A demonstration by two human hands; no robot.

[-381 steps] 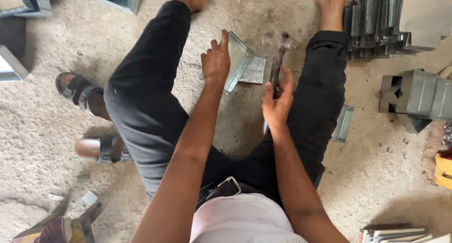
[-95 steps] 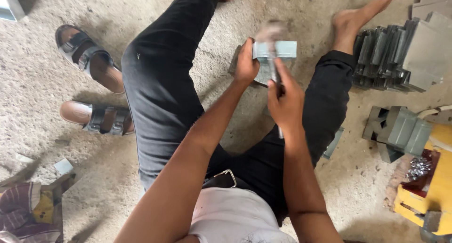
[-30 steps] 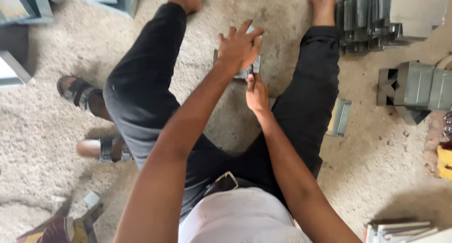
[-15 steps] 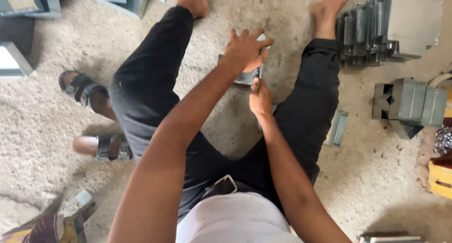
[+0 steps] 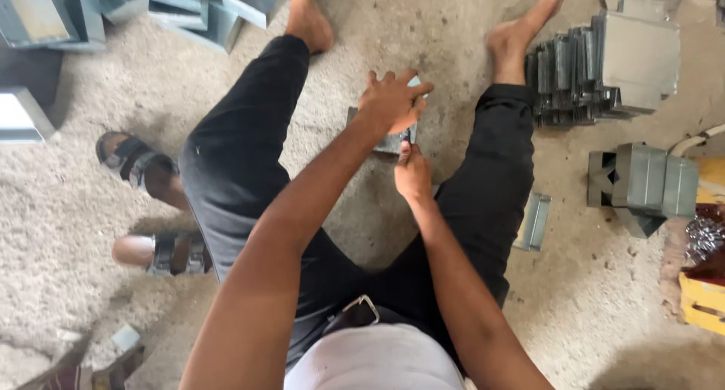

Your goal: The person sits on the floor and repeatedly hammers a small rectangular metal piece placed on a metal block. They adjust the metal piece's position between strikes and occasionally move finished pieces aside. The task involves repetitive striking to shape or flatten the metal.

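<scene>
I sit on a rough concrete floor with my legs spread in black trousers. Between my legs lies a small folded grey sheet-metal piece (image 5: 384, 142). My left hand (image 5: 391, 101) lies flat over its top, fingers spread, pressing it to the floor. My right hand (image 5: 412, 172) is closed right behind it, thumb against the near edge of the metal; whether it holds a tool is hidden.
A row of folded metal pieces (image 5: 596, 73) stands beside my right foot, with another metal box stack (image 5: 642, 182) nearer. One loose channel piece (image 5: 533, 221) lies by my right thigh. Two sandals (image 5: 143, 163) rest at left. Metal boxes (image 5: 151, 5) sit at top left; a yellow crate (image 5: 706, 299) at right.
My left hand has stayed on the metal piece while my right hand crept closer to its near edge. Earlier the right hand held a hammer; it is no longer visible.
</scene>
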